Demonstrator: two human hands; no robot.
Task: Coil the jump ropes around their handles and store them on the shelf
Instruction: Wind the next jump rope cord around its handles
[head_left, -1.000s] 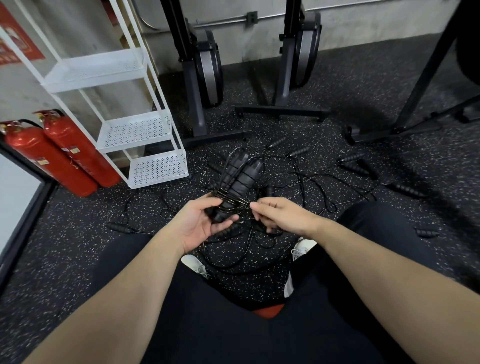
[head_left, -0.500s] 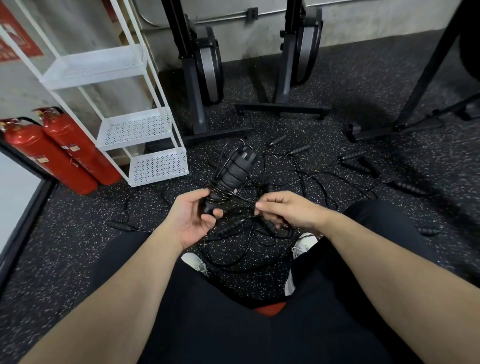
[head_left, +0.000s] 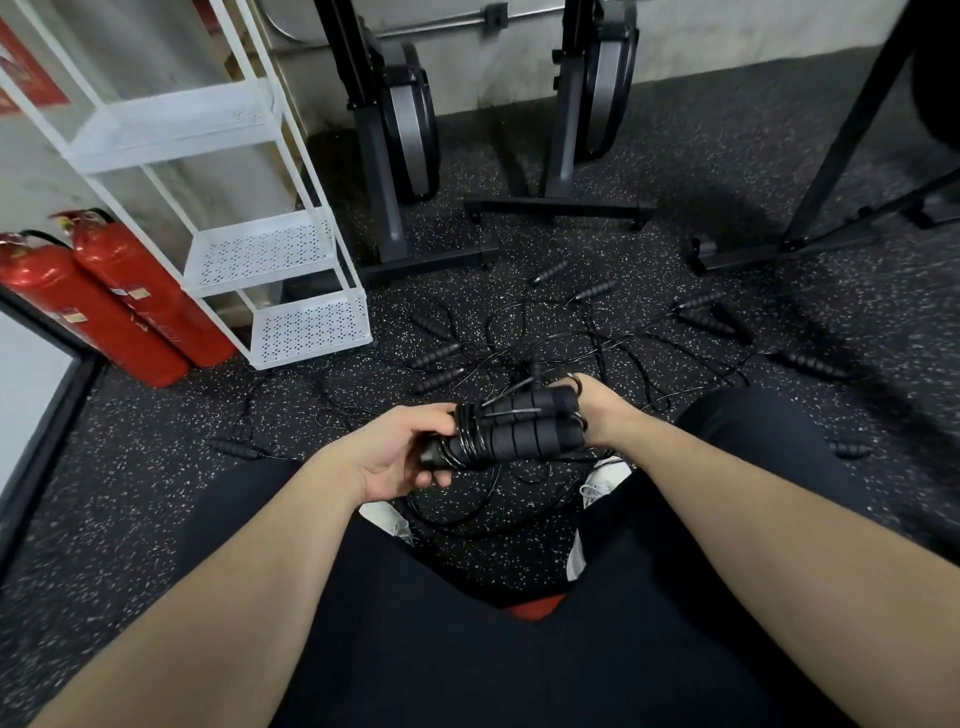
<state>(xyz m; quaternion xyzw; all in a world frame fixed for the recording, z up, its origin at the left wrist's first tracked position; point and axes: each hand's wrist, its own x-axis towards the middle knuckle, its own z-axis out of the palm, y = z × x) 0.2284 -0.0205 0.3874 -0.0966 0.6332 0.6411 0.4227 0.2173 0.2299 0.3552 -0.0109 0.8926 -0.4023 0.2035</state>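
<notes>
Two red fire extinguishers (head_left: 104, 306) lean at the far left, just beside a white shelf (head_left: 228, 182) whose perforated tiers stand bare. The left forearm reaches in from the lower left, and the left hand (head_left: 400, 452) is turned palm-up with its fingers curled under the left end of a pair of black foam handles (head_left: 519, 426), thumb on top near the cord wrapped there. The handles lie side by side, roughly level, held above the floor in front of the knees, with black cord coiled in tight loops around their left part. The right forearm comes in from the lower right; the right hand (head_left: 602, 410) sits at the right end of the handles, mostly hidden behind them, so I cannot tell whether it grasps them or only steadies them. Beyond the hands, more jump ropes (head_left: 571, 338) lie tangled on the speckled floor (head_left: 156, 493), their handles scattered toward the right.
</notes>
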